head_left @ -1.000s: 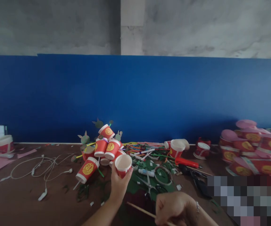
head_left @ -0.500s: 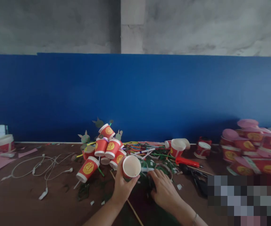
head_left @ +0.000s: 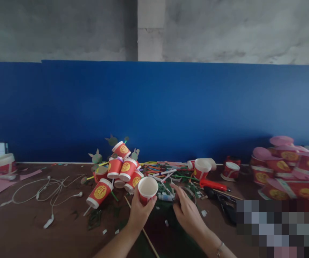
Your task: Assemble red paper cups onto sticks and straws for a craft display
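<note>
In the head view, the left hand [head_left: 141, 212] is clamped around 1 paper cup [head_left: 147, 197], mouth up at the near middle, right of the piled cups [head_left: 128, 169]. The right hand [head_left: 189, 212] no longer has the wooden stick [head_left: 151, 244], which now lies on the table [head_left: 63, 233], passing beneath the left hand. Right fingers appear closed on the scissors [head_left: 167, 190], handles hidden, blades pointing far left. Handling seems to have switched from stick to scissors, the cup staying held.
</note>
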A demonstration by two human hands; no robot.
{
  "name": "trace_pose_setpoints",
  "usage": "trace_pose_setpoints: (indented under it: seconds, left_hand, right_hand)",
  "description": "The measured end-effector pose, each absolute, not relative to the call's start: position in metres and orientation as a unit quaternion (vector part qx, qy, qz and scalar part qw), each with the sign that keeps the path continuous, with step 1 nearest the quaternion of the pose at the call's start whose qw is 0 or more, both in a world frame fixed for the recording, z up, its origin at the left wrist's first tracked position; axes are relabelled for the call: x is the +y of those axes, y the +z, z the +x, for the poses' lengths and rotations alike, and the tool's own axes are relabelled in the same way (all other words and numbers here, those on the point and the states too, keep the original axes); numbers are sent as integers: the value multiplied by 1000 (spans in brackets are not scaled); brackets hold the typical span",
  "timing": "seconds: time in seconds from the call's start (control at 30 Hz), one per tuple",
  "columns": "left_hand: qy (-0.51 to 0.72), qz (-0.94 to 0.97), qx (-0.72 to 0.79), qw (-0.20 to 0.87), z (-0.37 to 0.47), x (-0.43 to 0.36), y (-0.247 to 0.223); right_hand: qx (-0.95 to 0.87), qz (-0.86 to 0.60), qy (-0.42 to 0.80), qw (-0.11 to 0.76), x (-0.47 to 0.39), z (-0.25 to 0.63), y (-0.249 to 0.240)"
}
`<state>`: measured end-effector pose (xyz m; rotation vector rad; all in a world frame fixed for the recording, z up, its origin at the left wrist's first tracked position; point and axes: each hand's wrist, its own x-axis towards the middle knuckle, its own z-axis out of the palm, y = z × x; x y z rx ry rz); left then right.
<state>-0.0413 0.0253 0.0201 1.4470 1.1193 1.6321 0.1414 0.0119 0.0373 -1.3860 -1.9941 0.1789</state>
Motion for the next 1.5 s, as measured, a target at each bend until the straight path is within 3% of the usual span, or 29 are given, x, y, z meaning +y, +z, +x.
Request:
trace_pose_setpoints:
  seconds: [0.4, 0.67, 0.93, 1.5]
  left_hand:
    - [608, 588, 434, 310, -39, 23, 21]
    - [586, 627, 435, 272, -40, 26, 7]
    - [556, 666, 451, 211, -41, 23, 3]
    - [551, 669, 457, 201, -42, 26, -4]
  right_hand:
    - [-775, -460, 136, 412, 4, 135, 41]
    - [-813, -413, 198, 359, -4, 130, 48]
    - [-797, -415, 225, 377, -3, 127, 50]
    - [-797, -422, 223, 370, -3, 127, 49]
